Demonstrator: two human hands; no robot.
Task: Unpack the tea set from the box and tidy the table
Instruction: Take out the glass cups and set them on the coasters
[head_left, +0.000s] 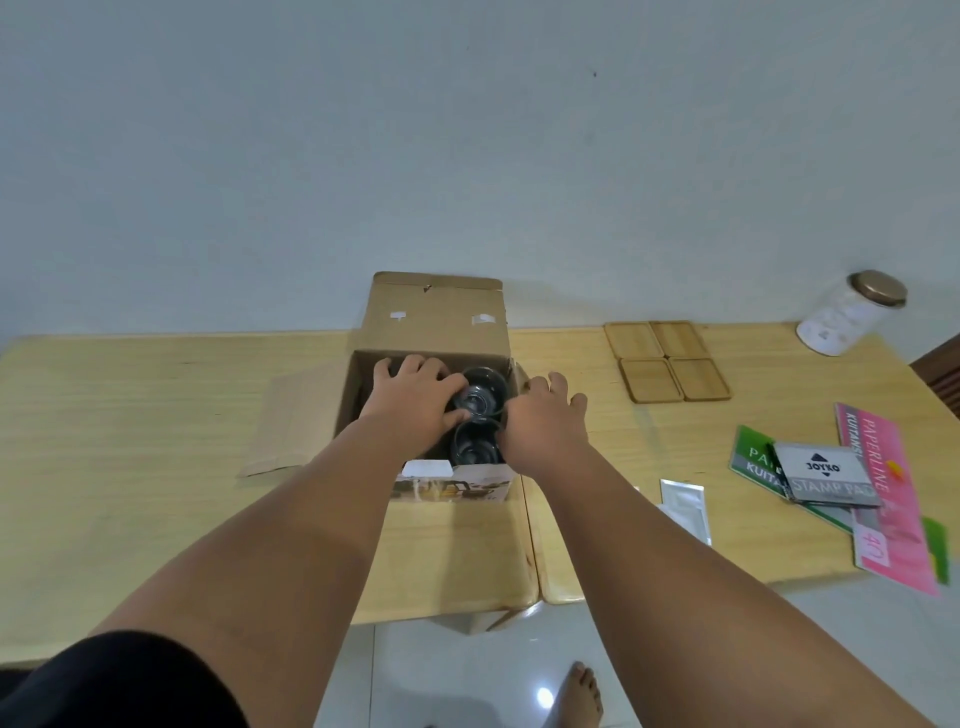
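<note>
A brown cardboard box is seen standing open on a pale wooden table, and 2 clear round glass cups are still lodged inside the box, against its right wall. The left hand is sunk into the box with its fingers bent downward beside the farther cup; whether that cup is actually gripped cannot be told. The right hand is laid over the box's right rim, fingers spread and nearly straight, with nothing seen held. To the right of the box, 4 square wooden coasters are already set out in a block, so unpacking is judged to be begun but not finished. Farther right of the box, a grey stamp pad, pink and green receipt books and silver foil packets lie scattered; tidying appears still to be done.
</note>
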